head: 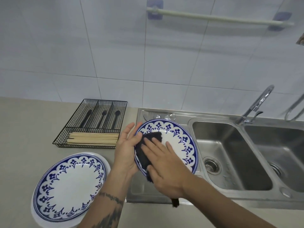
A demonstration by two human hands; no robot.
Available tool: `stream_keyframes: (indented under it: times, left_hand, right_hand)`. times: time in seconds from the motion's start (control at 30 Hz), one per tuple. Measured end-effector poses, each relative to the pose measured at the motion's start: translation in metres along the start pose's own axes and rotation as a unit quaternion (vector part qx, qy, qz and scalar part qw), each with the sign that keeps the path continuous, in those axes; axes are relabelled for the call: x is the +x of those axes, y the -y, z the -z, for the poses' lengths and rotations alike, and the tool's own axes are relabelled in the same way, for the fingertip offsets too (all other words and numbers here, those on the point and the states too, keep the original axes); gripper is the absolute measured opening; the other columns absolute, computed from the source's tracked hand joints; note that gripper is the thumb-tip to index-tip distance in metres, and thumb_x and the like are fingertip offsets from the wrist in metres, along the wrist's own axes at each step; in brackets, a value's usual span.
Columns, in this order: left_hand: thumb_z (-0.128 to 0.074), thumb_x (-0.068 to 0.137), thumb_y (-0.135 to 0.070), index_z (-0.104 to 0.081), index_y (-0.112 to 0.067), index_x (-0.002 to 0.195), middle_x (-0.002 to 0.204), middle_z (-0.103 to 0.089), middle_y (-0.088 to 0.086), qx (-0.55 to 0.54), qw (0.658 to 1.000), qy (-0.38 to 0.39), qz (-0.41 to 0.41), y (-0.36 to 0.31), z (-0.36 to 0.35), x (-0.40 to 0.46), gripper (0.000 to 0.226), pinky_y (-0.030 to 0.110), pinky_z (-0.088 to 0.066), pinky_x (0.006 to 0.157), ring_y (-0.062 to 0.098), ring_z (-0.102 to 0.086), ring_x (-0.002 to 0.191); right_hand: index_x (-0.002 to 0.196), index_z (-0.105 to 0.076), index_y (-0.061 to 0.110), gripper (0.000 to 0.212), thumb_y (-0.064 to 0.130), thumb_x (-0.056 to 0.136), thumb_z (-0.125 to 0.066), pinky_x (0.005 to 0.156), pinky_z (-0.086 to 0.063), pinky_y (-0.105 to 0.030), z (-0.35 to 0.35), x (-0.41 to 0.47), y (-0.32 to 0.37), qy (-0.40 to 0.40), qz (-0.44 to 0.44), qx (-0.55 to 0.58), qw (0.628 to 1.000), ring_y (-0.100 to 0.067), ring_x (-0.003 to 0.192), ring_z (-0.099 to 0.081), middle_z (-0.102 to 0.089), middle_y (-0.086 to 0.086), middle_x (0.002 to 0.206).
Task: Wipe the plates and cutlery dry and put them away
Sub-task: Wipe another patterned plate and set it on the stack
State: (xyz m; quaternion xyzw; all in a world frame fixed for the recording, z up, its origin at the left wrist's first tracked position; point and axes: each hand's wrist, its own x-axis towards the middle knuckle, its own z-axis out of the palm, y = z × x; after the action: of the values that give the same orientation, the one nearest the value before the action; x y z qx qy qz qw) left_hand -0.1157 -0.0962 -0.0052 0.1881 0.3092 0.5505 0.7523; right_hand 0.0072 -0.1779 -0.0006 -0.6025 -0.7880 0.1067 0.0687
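Note:
My left hand (126,150) holds a blue-and-white patterned plate (179,137) by its left rim, tilted above the sink's draining board. My right hand (162,163) presses a dark cloth (148,145) flat against the plate's face. A second patterned plate (69,188) lies on the counter at the lower left, stacked on a plain white plate (37,219). Behind the held plate, a fork and spoons (158,116) lie on the draining board, partly hidden.
A black wire cutlery tray (92,124) at the back of the counter holds black cutlery and wooden chopsticks (93,138). A steel double sink (233,155) with a tap (256,104) fills the right side. A towel rail (218,18) is on the tiled wall.

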Motion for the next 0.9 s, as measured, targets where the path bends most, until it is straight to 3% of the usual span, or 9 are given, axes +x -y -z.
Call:
stream_keyframes:
  times: [0.13, 0.23, 0.37, 0.6, 0.67, 0.8, 0.9]
  left_hand:
    - [-0.044, 0.095, 0.014, -0.055, -0.012, 0.127, 0.116, -0.073, -0.002, -0.015, 1.0, -0.012, 0.011, 0.006, 0.003, 0.0, 0.042, 0.032, -0.061, 0.074, 0.016, -0.074, 0.095]
    - [-0.044, 0.089, 0.02, -0.054, -0.01, 0.129, 0.119, -0.072, -0.002, 0.004, 1.0, -0.025, 0.003, 0.001, 0.008, -0.001, 0.051, 0.035, -0.058, 0.078, 0.017, -0.072, 0.096]
    - [-0.041, 0.083, 0.024, -0.054, -0.013, 0.126, 0.124, -0.069, -0.002, 0.033, 0.999, -0.026, -0.014, -0.012, 0.012, 0.0, 0.058, 0.037, -0.057, 0.078, 0.017, -0.072, 0.096]
    - [-0.038, 0.079, 0.024, -0.05, -0.01, 0.132, 0.128, -0.067, 0.003, 0.007, 0.999, -0.046, -0.012, -0.028, 0.013, 0.017, 0.064, 0.037, -0.06, 0.068, 0.023, -0.07, 0.1]
    - [-0.038, 0.079, 0.024, -0.049, -0.008, 0.136, 0.132, -0.064, 0.006, 0.004, 0.999, -0.053, -0.004, -0.027, 0.01, 0.021, 0.067, 0.039, -0.06, 0.069, 0.024, -0.069, 0.101]
    - [-0.038, 0.087, 0.022, -0.048, -0.009, 0.135, 0.135, -0.061, 0.006, -0.025, 0.997, -0.078, 0.008, -0.017, 0.003, 0.026, 0.057, 0.044, -0.056, 0.083, 0.025, -0.065, 0.111]
    - [-0.039, 0.09, 0.02, -0.051, -0.01, 0.128, 0.133, -0.061, 0.005, -0.029, 0.996, -0.081, 0.007, -0.014, 0.003, 0.025, 0.05, 0.042, -0.056, 0.076, 0.023, -0.067, 0.105]
  right_hand:
    - [0.156, 0.001, 0.027, 0.065, 0.041, 0.096, -0.019, 0.119, 0.011, -0.05, 0.0, 0.022, -0.02, -0.019, -0.049, -0.042, 0.998, -0.015, 0.15, 0.009, 0.008, 0.007, 0.164]
    - [0.157, -0.002, 0.026, 0.072, 0.047, 0.088, -0.006, 0.118, 0.011, -0.054, 0.003, 0.024, -0.035, -0.028, -0.108, -0.101, 0.989, -0.017, 0.151, 0.008, 0.006, 0.005, 0.164]
    - [0.156, -0.011, 0.024, 0.073, 0.044, 0.086, -0.006, 0.117, 0.01, -0.057, 0.007, 0.01, -0.036, -0.047, -0.124, -0.138, 0.981, -0.016, 0.151, 0.004, -0.004, 0.004, 0.165]
    - [0.145, -0.039, 0.031, 0.066, 0.055, 0.086, -0.022, 0.118, 0.007, -0.054, 0.017, -0.016, -0.017, -0.077, -0.108, -0.039, 0.99, -0.009, 0.138, -0.032, -0.041, 0.01, 0.148]
    - [0.144, -0.04, 0.032, 0.068, 0.058, 0.086, -0.019, 0.119, 0.007, -0.051, 0.02, -0.017, -0.008, -0.071, -0.097, 0.007, 0.993, -0.007, 0.137, -0.032, -0.041, 0.012, 0.148]
    - [0.148, -0.034, 0.034, 0.063, 0.055, 0.09, -0.02, 0.119, 0.015, -0.045, 0.021, -0.012, 0.011, -0.029, -0.051, 0.074, 0.996, -0.004, 0.143, -0.021, -0.032, 0.012, 0.156]
    - [0.148, -0.034, 0.035, 0.056, 0.049, 0.094, -0.026, 0.118, 0.016, -0.046, 0.019, -0.007, 0.016, -0.01, -0.042, 0.101, 0.994, -0.003, 0.144, -0.02, -0.031, 0.012, 0.157]
